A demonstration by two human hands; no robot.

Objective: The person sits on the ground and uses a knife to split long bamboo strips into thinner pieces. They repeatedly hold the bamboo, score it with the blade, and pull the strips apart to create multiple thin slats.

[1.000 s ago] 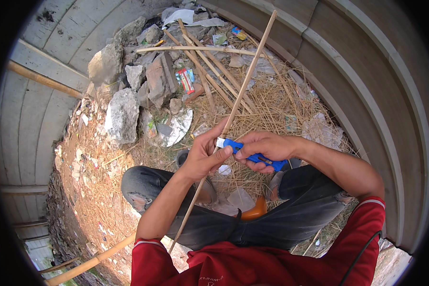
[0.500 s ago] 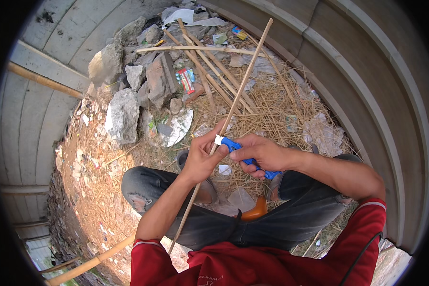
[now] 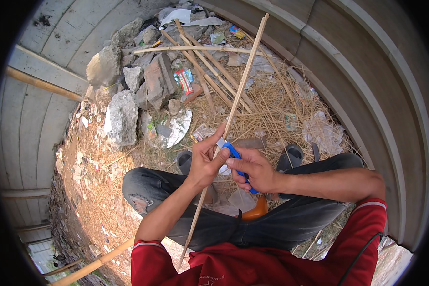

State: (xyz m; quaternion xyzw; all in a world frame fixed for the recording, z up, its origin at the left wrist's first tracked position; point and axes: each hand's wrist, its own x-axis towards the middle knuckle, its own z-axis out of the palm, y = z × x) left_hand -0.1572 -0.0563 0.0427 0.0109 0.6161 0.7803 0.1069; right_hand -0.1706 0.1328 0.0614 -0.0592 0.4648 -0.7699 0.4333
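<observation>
A long, thin bamboo strip (image 3: 244, 78) slants from the far right down past my lap. My left hand (image 3: 206, 164) is closed around it near its middle, thumb toward the blade. In my closed right hand (image 3: 256, 170) is a blue utility knife (image 3: 234, 153), its short blade against the strip just above my left thumb. My two hands are close together, thumbs almost touching at the knife. Parts of the handle are hidden by my right fingers.
Several bamboo strips (image 3: 209, 71) lie on dry straw ahead, beside broken concrete chunks (image 3: 121, 117) and litter. Curved panel walls (image 3: 367, 90) rise to the right and left. An orange curved object (image 3: 256, 209) lies between my legs; a dark sandal (image 3: 291, 157) is near my right knee.
My right hand has moved slightly left and down, and the knife points more steeply. The strip has tilted, its far end shifting left and its near end right.
</observation>
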